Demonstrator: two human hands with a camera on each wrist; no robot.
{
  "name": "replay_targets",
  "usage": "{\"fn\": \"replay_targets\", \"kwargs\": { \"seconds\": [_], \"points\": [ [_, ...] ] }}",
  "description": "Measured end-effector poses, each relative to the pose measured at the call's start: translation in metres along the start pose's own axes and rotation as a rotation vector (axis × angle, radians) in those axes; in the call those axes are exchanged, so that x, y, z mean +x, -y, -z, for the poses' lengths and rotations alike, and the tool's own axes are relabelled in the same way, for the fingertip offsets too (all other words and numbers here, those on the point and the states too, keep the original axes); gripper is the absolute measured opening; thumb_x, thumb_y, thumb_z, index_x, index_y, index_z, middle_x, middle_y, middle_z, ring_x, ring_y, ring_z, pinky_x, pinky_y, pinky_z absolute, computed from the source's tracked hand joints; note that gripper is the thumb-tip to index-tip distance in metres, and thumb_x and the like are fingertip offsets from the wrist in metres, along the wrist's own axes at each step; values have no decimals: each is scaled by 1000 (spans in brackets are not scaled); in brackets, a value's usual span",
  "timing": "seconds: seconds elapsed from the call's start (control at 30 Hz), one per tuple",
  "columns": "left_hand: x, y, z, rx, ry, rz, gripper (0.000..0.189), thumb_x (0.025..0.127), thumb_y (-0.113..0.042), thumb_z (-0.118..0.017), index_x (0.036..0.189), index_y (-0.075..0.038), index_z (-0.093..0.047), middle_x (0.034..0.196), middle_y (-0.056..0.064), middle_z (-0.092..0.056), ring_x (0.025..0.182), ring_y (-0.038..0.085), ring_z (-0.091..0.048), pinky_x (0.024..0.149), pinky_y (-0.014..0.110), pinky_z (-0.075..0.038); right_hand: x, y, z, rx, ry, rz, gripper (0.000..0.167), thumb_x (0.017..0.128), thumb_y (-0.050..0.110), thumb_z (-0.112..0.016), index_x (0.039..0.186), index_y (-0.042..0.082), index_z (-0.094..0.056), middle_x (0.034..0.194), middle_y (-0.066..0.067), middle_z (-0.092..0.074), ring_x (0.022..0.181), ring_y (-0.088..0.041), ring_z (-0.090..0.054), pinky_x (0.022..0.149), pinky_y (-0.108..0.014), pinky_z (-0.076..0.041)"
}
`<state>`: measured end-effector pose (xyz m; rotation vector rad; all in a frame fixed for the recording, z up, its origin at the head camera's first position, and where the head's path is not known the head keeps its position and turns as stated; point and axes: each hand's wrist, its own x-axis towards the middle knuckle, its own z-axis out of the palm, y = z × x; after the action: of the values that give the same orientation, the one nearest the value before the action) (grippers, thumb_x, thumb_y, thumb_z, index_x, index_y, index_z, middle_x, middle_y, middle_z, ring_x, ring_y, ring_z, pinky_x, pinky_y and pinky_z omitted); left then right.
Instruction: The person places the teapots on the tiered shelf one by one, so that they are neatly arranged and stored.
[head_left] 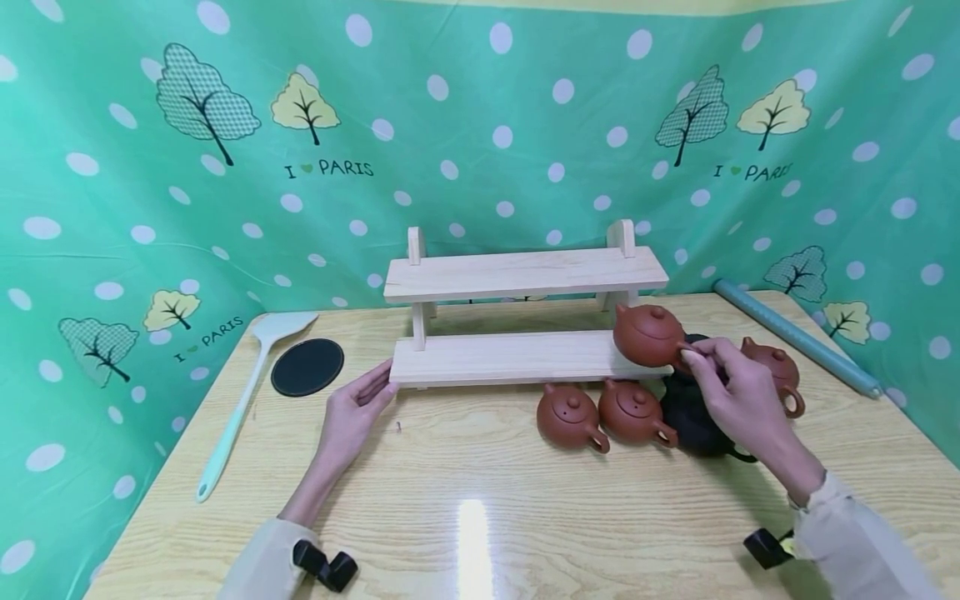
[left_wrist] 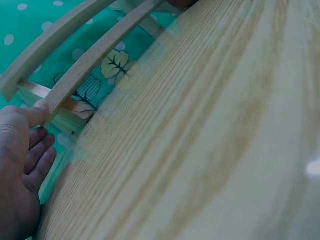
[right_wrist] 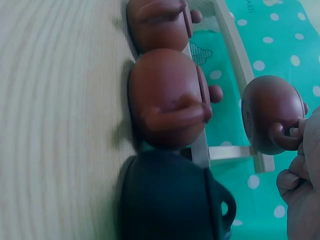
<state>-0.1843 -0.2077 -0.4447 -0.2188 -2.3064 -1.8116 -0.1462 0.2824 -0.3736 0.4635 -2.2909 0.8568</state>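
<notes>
My right hand [head_left: 742, 396] pinches a reddish-brown clay teapot [head_left: 647, 335] by its handle, holding it up at the right end of the wooden shelf [head_left: 502, 360]. In the right wrist view, this raised teapot [right_wrist: 272, 115] overlaps a shelf board. My left hand [head_left: 352, 417] grips the left end of the lower board, its thumb and fingers at the board's edge in the left wrist view. Two similar teapots, one [head_left: 567, 417] left of the other [head_left: 633, 412], stand before the shelf. A black pot [head_left: 693, 417] is partly hidden behind my right hand.
Another clay teapot [head_left: 772, 367] stands right of the black pot. At the back right lies a teal roll [head_left: 795, 337]. A pale spatula [head_left: 247, 392] and a dark round mat [head_left: 307, 367] lie on the left. A patterned green cloth [head_left: 480, 125] hangs behind the table [head_left: 375, 517].
</notes>
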Motion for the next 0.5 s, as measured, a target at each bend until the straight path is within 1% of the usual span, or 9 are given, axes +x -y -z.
{"fn": "replay_targets", "kwargs": {
  "seconds": [0.2, 0.3, 0.4, 0.5],
  "points": [
    [-1, -1, 0, -1, -2, 10, 44, 99, -14, -74, 139, 1, -63, 136, 17, -64, 126, 28, -61, 95, 15, -51, 10, 8, -8, 27, 11, 33, 5, 99, 0, -68, 99, -5, -67, 70, 2, -49, 57, -5, -39, 50, -17, -30],
    [-1, -1, 0, 0, -2, 11, 44, 99, -14, -74, 139, 1, -63, 136, 17, -64, 126, 28, -62, 95, 15, -51, 14, 11, -12, 40, 22, 33, 3, 98, -3, -69, 100, -5, -67, 71, 2, -52, 60, -6, -42, 52, -17, -33],
    [0, -1, 0, 2, -2, 10, 44, 99, -15, -74, 139, 0, -63, 136, 17, -64, 126, 28, -62, 95, 15, -51, 18, 14, -16, 51, 32, 35, 7, 95, -8, -69, 101, -5, -67, 72, 1, -54, 61, -7, -43, 54, -17, -35],
    [0, -1, 0, 3, 0, 11, 45, 99, -15, -74, 139, 0, -63, 137, 17, -64, 126, 28, -61, 96, 15, -51, 22, 16, -19, 59, 40, 40, 8, 95, -9, -68, 101, -4, -67, 72, 1, -53, 61, -9, -44, 54, -17, -36]
  ]
}}
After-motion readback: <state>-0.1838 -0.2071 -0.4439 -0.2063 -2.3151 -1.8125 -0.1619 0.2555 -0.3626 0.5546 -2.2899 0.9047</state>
